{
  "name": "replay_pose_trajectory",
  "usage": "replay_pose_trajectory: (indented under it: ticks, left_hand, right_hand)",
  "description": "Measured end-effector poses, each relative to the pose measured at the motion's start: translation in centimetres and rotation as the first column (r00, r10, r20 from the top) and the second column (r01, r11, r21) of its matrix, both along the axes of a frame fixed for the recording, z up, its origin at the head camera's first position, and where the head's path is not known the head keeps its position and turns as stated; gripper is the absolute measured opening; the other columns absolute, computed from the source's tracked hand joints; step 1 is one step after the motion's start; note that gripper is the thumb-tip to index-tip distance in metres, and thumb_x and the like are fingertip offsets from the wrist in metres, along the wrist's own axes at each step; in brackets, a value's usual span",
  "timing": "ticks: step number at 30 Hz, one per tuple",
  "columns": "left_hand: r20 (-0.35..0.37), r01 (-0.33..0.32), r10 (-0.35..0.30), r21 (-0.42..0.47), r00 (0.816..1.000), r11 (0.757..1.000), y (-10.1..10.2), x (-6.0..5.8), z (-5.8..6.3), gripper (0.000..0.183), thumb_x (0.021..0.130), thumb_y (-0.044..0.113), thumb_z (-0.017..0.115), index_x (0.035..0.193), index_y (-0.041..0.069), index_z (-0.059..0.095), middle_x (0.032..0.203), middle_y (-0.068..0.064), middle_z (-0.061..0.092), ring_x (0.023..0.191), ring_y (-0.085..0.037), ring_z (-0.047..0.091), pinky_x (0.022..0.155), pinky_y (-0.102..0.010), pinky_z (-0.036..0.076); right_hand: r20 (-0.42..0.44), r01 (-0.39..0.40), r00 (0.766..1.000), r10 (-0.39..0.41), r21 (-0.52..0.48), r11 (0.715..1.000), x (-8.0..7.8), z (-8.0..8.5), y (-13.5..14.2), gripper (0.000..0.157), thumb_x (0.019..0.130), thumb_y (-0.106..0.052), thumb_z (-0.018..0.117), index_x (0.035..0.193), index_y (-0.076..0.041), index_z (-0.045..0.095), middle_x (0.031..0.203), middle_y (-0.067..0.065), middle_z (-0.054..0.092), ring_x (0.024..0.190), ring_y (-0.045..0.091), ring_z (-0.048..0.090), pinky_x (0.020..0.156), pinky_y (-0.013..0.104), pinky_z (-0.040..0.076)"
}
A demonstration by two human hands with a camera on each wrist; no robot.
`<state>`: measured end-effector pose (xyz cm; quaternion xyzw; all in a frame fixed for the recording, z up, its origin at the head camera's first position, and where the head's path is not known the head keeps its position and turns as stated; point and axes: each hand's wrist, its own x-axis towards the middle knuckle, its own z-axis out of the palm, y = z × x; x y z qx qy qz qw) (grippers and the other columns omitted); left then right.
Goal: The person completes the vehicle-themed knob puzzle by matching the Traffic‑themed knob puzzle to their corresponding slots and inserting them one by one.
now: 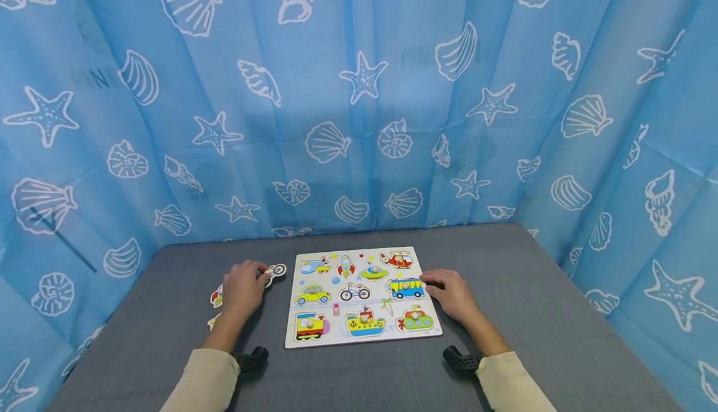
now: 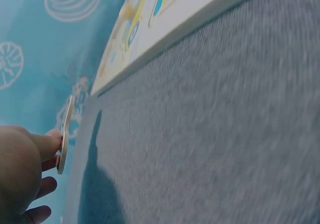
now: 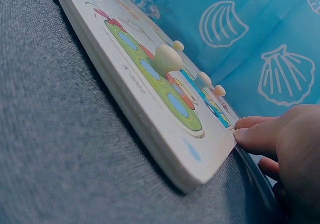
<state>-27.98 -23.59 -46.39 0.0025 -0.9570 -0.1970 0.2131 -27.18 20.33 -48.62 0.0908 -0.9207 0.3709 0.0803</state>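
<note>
My left hand (image 1: 243, 290) pinches a flat wooden puzzle piece (image 1: 277, 270) with a wheel drawn on it, left of the puzzle board (image 1: 336, 343). Edge-on in the left wrist view, the puzzle piece (image 2: 65, 136) is held between thumb and fingers above the grey surface. My right hand (image 1: 450, 293) grips the board's right edge beside the bus piece (image 1: 406, 288). Thumb and forefinger of the right hand (image 3: 295, 149) meet at that edge in the right wrist view. Knobbed vehicle pieces sit in the board; the bicycle picture (image 1: 355, 292) has no visible knob.
Two more pieces, one red and yellow (image 1: 216, 297) and one yellowish (image 1: 212, 321), lie left of my left hand, partly hidden by it. A grey cloth-covered table (image 1: 381, 381) carries everything. Blue shell-patterned curtains (image 1: 359, 181) hang behind and at the sides.
</note>
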Motion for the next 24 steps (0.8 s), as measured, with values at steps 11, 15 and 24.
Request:
replay_pose_trajectory:
  ticks: [11,15,24]
  left_hand:
    - [0.024,0.042,-0.041,-0.028,0.999,0.999,2.8,0.3,-0.2,0.013,0.089,0.019,0.072,0.098,0.009,0.072,0.103,-0.009,0.066,0.094,-0.031,0.056,0.08,-0.05,0.039]
    - [0.035,0.065,-0.064,-0.037,0.997,0.997,4.0,0.6,-0.4,0.014,0.088,0.019,0.073,0.099,0.01,0.073,0.101,-0.007,0.067,0.093,-0.029,0.055,0.079,-0.049,0.04]
    - [0.073,0.097,-0.094,-0.035,0.993,0.995,5.8,1.0,-0.8,0.015,0.089,0.021,0.073,0.1,0.011,0.073,0.104,-0.006,0.067,0.1,-0.028,0.055,0.081,-0.047,0.038]
  right_hand:
    - [-0.004,-0.006,1.0,0.006,-0.013,1.0,0.1,0.1,0.0,0.027,0.091,-0.003,0.066,0.117,-0.003,0.07,0.125,0.014,0.063,0.125,0.037,0.044,0.102,0.058,0.031]
    - [-0.006,-0.02,1.0,0.019,-0.016,1.0,0.2,0.1,0.1,0.027,0.09,-0.003,0.066,0.117,-0.002,0.07,0.124,0.014,0.063,0.125,0.037,0.044,0.102,0.058,0.032]
    - [-0.01,-0.016,1.0,0.016,-0.009,1.0,0.0,0.1,0.1,0.028,0.09,-0.003,0.066,0.117,-0.003,0.07,0.125,0.014,0.063,0.125,0.037,0.045,0.102,0.058,0.032]
